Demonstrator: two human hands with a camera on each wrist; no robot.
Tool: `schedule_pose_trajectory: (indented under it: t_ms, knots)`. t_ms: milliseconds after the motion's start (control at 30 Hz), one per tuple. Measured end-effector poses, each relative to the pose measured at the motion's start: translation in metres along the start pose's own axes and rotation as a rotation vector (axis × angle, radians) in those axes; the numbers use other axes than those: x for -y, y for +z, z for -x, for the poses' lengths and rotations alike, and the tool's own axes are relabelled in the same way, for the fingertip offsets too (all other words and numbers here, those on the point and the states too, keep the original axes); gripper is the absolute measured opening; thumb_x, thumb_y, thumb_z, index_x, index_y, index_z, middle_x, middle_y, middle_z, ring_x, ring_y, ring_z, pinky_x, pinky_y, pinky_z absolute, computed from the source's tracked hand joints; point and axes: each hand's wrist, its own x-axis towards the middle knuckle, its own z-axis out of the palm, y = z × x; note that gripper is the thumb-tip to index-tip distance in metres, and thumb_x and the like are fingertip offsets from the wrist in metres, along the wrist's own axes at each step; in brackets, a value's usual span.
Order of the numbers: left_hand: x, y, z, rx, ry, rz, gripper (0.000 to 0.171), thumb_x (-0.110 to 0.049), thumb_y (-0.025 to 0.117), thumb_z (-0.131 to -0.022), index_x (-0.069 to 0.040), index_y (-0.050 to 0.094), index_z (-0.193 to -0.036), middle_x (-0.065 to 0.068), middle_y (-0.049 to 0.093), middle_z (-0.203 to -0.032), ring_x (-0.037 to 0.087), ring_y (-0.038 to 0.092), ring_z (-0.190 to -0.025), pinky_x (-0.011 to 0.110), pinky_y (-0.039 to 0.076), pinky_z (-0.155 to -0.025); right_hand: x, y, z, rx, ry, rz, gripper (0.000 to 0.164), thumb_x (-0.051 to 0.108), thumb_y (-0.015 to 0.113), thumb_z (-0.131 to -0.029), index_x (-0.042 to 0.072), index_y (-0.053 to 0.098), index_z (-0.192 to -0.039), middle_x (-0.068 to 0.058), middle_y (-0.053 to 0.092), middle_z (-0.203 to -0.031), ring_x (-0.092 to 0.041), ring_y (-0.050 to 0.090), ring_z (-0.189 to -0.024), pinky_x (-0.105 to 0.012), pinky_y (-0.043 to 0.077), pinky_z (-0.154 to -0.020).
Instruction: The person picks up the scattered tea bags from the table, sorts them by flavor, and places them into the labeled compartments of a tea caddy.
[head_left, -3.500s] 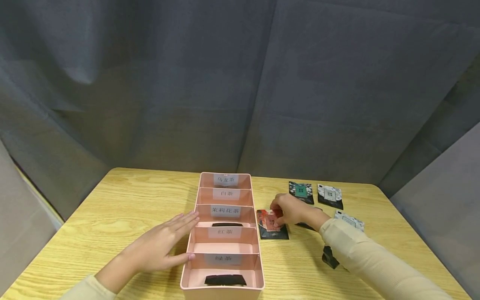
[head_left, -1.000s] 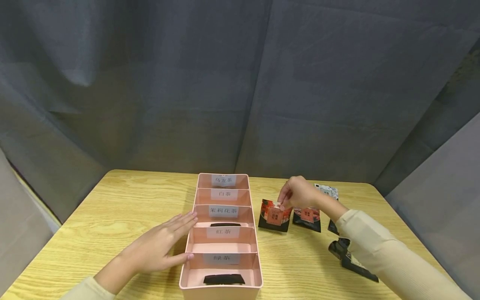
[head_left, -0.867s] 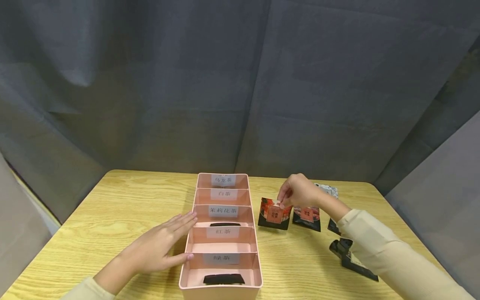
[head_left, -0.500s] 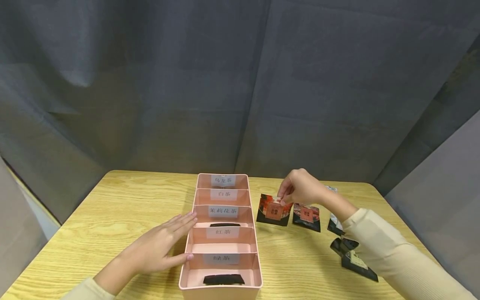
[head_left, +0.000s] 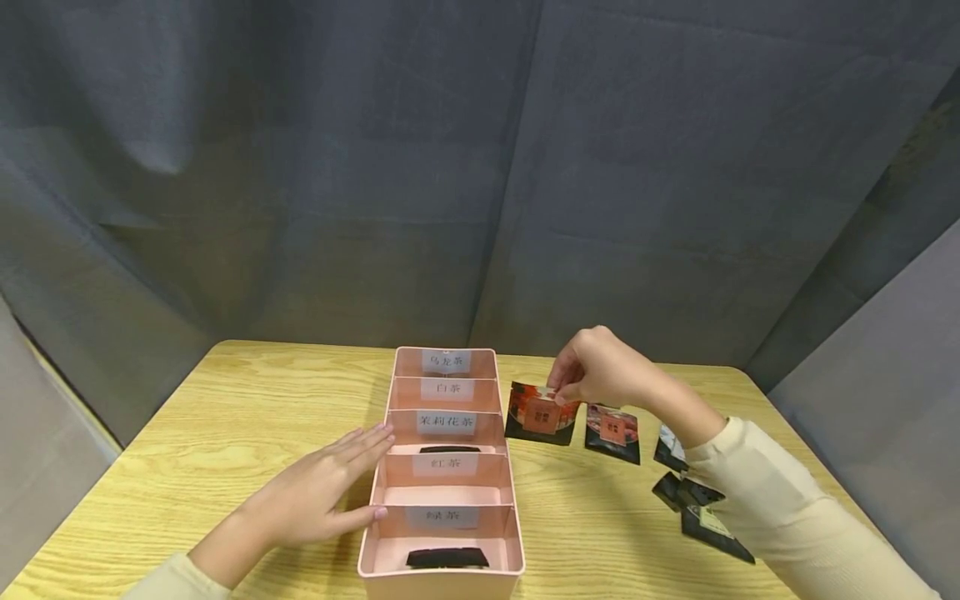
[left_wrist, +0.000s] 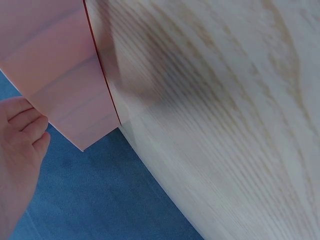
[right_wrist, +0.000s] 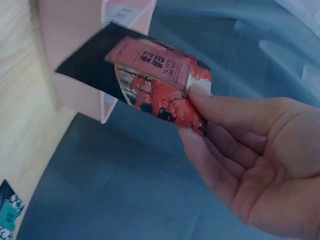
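Observation:
My right hand (head_left: 607,367) pinches the top edge of a red-and-black tea packet (head_left: 540,421) between thumb and fingers. The packet hangs above the table, just right of a long pink divided box (head_left: 442,588). In the right wrist view, "Earl Grey black tea" can be read on the packet (right_wrist: 150,80). My left hand (head_left: 315,492) rests against the left rim of the box with fingers extended. Each compartment has a white label, and dark packets show in the front and middle ones. In the left wrist view, the fingers (left_wrist: 32,122) touch the box side.
Right of the box lie another red tea packet (head_left: 612,432), a white-and-black packet (head_left: 670,450), and dark packets near the forearm, one with a pale green label (head_left: 712,533). The right sleeve partly covers them. A dark curtain (head_left: 375,167) hangs behind the table.
My right hand has lifted the red-and-black tea packet off the table and moved it slightly up and left toward the box. My left hand has stayed on the rim.

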Motion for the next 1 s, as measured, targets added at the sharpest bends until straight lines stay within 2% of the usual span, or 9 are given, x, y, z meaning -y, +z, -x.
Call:
schedule_pose_trajectory:
  t_ms: [133, 300, 700, 1000]
  knots:
    - [0.000, 0.000, 0.000, -0.003, 0.003, 0.002, 0.074, -0.052, 0.057, -0.091, -0.003, 0.043, -0.144, 0.016, 0.044, -0.149, 0.030, 0.044, -0.138, 0.045, 0.042, -0.111, 0.011, -0.002, 0.000, -0.009, 0.000, 0.018, 0.008, 0.003, 0.077, -0.077, 0.011, 0.076, -0.078, 0.002, 0.073, -0.071, -0.003, 0.064, -0.061, -0.016, 0.054, -0.055]
    - [0.001, -0.001, -0.001, -0.003, -0.001, 0.003, 0.074, -0.052, 0.057, -0.091, -0.003, 0.042, -0.144, 0.017, 0.043, -0.150, 0.030, 0.043, -0.138, 0.044, 0.040, -0.112, 0.024, -0.001, -0.001, -0.024, -0.045, 0.020, 0.008, 0.001, 0.075, -0.078, 0.009, 0.076, -0.078, 0.002, 0.073, -0.073, -0.001, 0.064, -0.062, -0.015, 0.053, -0.056]
    - [0.002, 0.000, -0.001, 0.004, -0.003, 0.001, 0.073, -0.052, 0.056, -0.091, -0.003, 0.043, -0.144, 0.016, 0.043, -0.150, 0.030, 0.043, -0.138, 0.045, 0.041, -0.112, 0.052, 0.005, -0.011, 0.016, -0.148, 0.017, 0.015, -0.006, 0.072, -0.077, 0.008, 0.076, -0.079, -0.001, 0.074, -0.073, 0.000, 0.064, -0.062, -0.014, 0.054, -0.056]
    - [0.002, -0.001, -0.002, 0.029, -0.016, 0.015, 0.074, -0.054, 0.054, -0.092, -0.005, 0.041, -0.145, 0.015, 0.041, -0.152, 0.029, 0.042, -0.140, 0.045, 0.040, -0.113, 0.072, 0.021, -0.027, 0.065, -0.218, 0.037, 0.014, -0.005, 0.074, -0.077, 0.008, 0.077, -0.080, -0.001, 0.074, -0.075, 0.001, 0.062, -0.062, -0.011, 0.052, -0.057]
